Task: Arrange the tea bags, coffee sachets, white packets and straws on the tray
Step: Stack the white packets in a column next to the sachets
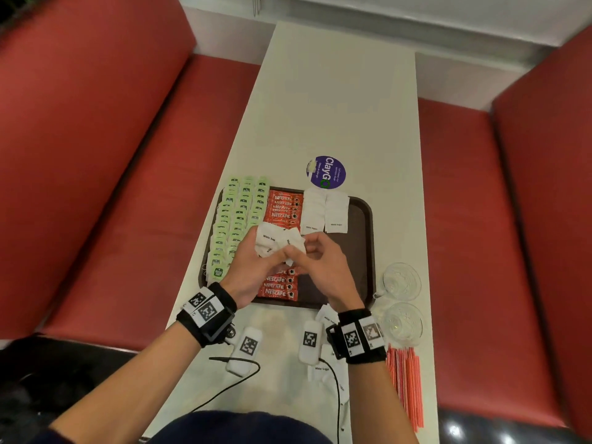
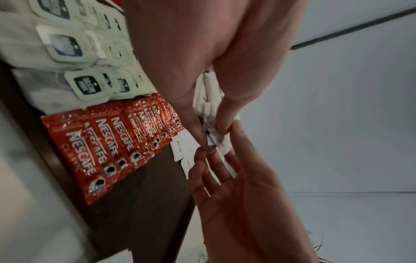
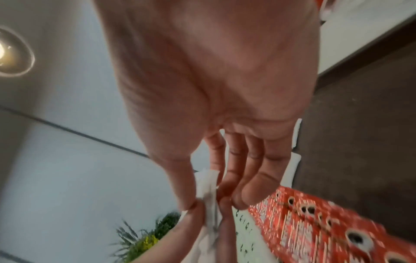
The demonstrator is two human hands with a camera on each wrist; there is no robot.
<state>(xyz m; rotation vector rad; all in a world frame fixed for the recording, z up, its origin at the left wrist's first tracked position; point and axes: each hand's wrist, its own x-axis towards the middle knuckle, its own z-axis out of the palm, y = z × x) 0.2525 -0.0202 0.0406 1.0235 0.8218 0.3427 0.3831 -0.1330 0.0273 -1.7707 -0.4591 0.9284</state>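
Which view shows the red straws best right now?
The head view. The red straws lie in a bundle on the table, outside the tray, near the right hand. Neither wrist view shows them: both are filled by hands, white packets and coffee sachets.

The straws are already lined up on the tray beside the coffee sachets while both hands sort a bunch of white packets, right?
Not quite. The head view shows the straws still on the table, near the right wrist, off the tray. The rest holds: the left hand and right hand hold white packets above the coffee sachets.
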